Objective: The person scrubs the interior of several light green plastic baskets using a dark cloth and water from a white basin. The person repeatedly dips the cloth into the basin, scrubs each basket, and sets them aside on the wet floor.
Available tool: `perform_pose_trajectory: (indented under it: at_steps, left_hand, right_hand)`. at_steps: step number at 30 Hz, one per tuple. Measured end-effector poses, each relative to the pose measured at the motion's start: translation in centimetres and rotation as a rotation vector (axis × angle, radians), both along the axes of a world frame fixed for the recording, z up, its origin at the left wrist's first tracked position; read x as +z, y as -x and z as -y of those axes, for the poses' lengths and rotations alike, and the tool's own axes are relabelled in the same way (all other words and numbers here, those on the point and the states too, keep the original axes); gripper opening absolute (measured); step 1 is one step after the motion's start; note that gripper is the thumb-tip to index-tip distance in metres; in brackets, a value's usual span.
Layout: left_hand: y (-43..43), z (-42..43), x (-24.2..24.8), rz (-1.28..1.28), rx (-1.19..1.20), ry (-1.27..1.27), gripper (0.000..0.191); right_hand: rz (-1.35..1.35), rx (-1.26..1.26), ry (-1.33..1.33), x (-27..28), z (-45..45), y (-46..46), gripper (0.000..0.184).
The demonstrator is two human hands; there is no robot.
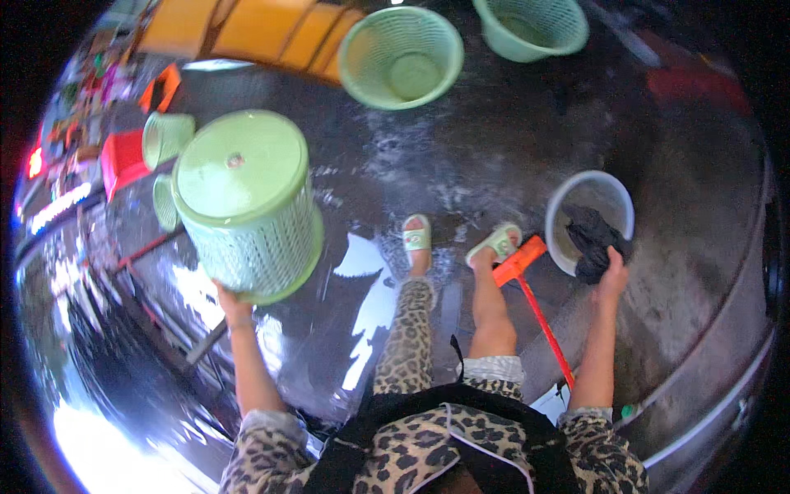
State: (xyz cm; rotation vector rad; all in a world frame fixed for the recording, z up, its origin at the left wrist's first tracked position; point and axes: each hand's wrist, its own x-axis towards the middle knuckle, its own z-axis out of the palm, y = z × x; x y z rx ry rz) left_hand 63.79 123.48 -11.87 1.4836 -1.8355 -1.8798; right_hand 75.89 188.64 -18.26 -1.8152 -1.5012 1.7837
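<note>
My left hand [232,304] grips a pale green plastic lattice basket [253,247] low on its side, at the rim. The basket's flat solid end, with a small round mark, faces up towards me. In my right hand [611,276] is a bunched dark cloth [592,238], which hangs over the near edge of a whitish plastic basin [558,225]. The lower part of the basin's inside looks murky, and I cannot tell how much liquid it holds.
Two green lattice baskets [401,58] [534,31] stand ahead on the wet dark floor [469,148]. An orange-headed tool with a red handle [543,324] lies beside my right foot. Smaller green baskets [168,139], a red box-like object [123,162] and orange panels [259,31] are ahead left.
</note>
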Motion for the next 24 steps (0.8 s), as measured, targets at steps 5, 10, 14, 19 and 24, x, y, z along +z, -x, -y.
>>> perform_pose_trajectory:
  at_steps: [5, 10, 14, 19, 24]
  left_hand:
    - [0.7, 2.8, -3.7, -0.236, 0.126, -0.331, 0.038]
    - [3.1, 4.1, -2.1, -0.207, 0.169, -0.118, 0.040]
    - [2.7, 7.4, -0.5, -0.264, 0.138, -0.133, 0.042]
    - [3.6, 11.1, 0.8, -0.233, 0.238, -0.239, 0.046]
    - [4.7, 12.2, 4.1, -0.281, 0.316, 0.024, 0.049]
  right_hand:
    - [-0.068, -0.019, 0.039, 1.3, 4.5, 2.3, 0.029]
    - [-0.150, 0.153, 0.053, 3.0, 8.4, 5.0, 0.030]
    - [-0.129, 0.213, -0.020, 3.7, 10.2, 7.1, 0.029]
    - [-0.189, 0.226, 0.034, 4.2, 11.1, 8.3, 0.028]
    - [-0.139, 0.238, 0.022, 4.5, 11.6, 8.6, 0.034]
